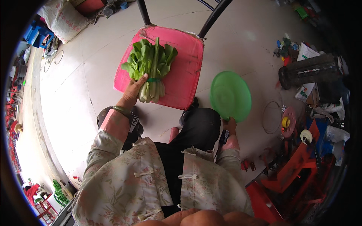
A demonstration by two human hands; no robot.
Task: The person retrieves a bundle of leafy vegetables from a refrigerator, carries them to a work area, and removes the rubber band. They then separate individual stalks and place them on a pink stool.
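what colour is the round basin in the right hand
Green: the round basin held by the right hand is a bright translucent green, shown best in the head view.

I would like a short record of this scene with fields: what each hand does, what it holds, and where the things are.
left hand: left hand grips a bunch of leafy greens near the pale stalks
greens: tied with a green band, lying on the pink chair seat
right hand: right hand holds a round green plate by its lower edge
plate position: to the right of the chair, above the floor
hands: apart, one thing in each
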